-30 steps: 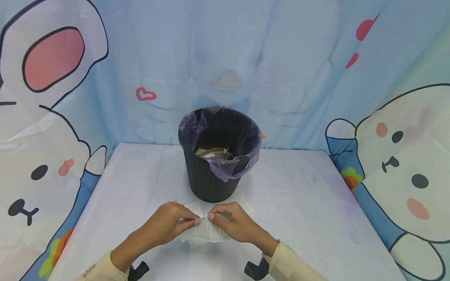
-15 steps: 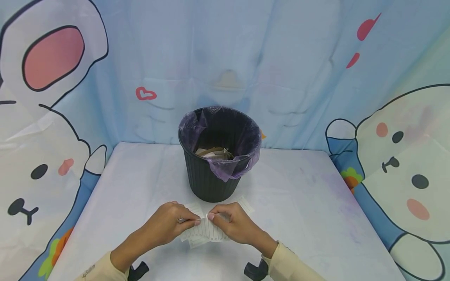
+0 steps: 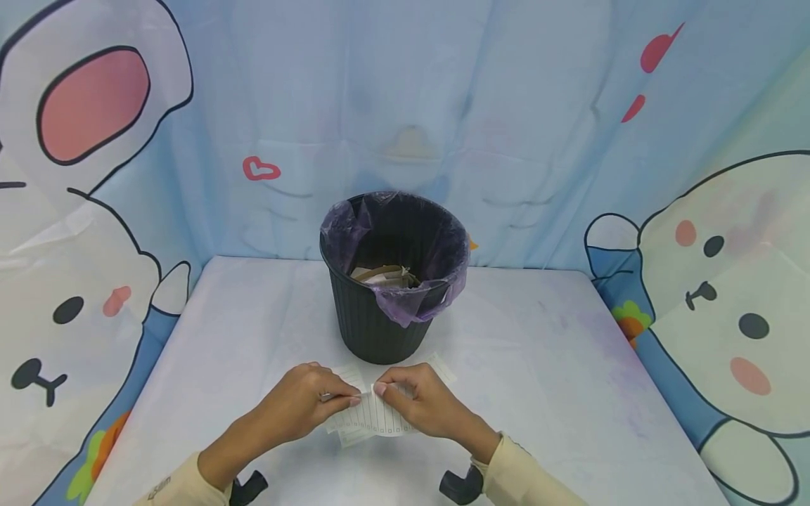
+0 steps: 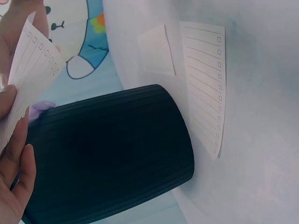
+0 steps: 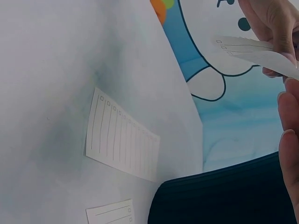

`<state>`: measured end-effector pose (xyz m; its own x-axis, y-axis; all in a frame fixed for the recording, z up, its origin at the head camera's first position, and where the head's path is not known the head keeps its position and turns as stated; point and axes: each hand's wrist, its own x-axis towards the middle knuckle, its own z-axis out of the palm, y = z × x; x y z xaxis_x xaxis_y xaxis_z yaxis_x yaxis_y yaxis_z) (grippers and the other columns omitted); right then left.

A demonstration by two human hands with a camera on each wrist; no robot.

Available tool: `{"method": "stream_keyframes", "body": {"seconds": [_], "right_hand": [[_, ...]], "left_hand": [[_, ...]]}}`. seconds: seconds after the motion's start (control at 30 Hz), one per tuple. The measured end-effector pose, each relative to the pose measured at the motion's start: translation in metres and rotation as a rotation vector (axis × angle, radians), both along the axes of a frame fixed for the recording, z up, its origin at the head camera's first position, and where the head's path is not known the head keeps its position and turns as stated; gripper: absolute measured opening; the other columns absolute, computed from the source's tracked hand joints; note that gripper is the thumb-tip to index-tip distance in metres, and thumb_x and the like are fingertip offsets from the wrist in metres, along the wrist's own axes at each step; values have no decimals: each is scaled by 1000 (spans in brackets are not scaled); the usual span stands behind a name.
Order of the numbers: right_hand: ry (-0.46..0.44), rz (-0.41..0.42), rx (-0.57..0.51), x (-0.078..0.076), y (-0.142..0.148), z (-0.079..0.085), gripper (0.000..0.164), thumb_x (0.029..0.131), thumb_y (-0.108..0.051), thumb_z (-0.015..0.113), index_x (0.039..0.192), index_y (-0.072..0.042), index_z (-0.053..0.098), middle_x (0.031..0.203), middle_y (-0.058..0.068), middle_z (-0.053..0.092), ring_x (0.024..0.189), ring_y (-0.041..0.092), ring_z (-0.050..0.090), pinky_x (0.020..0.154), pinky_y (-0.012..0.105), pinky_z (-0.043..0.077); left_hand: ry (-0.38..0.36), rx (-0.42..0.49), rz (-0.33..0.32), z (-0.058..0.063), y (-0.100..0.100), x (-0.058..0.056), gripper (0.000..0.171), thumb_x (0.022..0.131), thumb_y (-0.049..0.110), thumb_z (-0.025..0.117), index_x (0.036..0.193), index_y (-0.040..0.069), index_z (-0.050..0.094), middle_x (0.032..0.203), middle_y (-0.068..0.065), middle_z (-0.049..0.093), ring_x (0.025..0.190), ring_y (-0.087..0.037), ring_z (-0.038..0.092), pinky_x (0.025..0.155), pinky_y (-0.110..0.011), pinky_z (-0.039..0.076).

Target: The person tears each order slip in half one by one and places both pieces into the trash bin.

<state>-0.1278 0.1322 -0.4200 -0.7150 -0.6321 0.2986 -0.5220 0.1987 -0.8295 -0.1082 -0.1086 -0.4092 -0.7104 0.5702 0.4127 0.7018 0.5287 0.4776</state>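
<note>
My left hand (image 3: pixel 309 399) and my right hand (image 3: pixel 430 404) pinch a white paper sheet (image 3: pixel 376 416) between thumb and fingers, close together at its upper edge. Ruled lines and a row of small boxes are printed on the paper. In the left wrist view, the held paper (image 4: pixel 35 65) has a ragged torn edge near the fingers. Two more paper pieces lie on the table beneath the hands: a long ruled piece (image 4: pixel 205 84) and a smaller pale piece (image 4: pixel 156 51). From the head view, the hands and held sheet partly cover them.
Just beyond the hands stands a black ribbed trash bin (image 3: pixel 380 323) with a purple plastic liner (image 3: pixel 411 306). Some scraps (image 3: pixel 386 275) lie inside it. A white cloth covers the table (image 3: pixel 538 365), and a cartoon-printed curtain (image 3: pixel 519 105) hangs behind.
Hands, paper and bin keep nearly the same places. The head view has shifted very slightly.
</note>
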Motion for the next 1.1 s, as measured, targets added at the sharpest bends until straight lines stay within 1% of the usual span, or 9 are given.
{"method": "stream_keyframes", "body": {"seconds": [0.27,0.53,0.77,1.1], "right_hand": [[0,-1,3,0,0,-1,18,100,-6,58,92,-1,74,86,13,76,66,1,65,57,27,58],[0,-18,-1,1,-1,-2,18,100,-6,58,91,0,74,86,13,76,65,1,64,55,26,57],[7,-18,5,-2,-1,-5,19,100,-4,57,93,1,74,85,14,75,63,-1,62,53,25,56],[-5,-34,31,0,0,1,18,100,-7,59,93,-1,75,85,12,76,62,0,63,54,25,57]], "left_hand": [[-2,9,-10,0,-1,1,9,87,16,77,95,14,82,86,7,78,74,3,67,72,-24,53],[13,9,-11,-1,-1,2,9,86,16,78,95,14,82,86,8,78,74,3,67,73,-24,54],[25,15,-14,1,-1,2,9,86,15,79,95,14,82,86,8,78,75,2,68,76,-26,56],[26,17,-10,1,-1,1,10,87,15,78,95,13,82,87,7,78,75,2,68,76,-26,55]]}}
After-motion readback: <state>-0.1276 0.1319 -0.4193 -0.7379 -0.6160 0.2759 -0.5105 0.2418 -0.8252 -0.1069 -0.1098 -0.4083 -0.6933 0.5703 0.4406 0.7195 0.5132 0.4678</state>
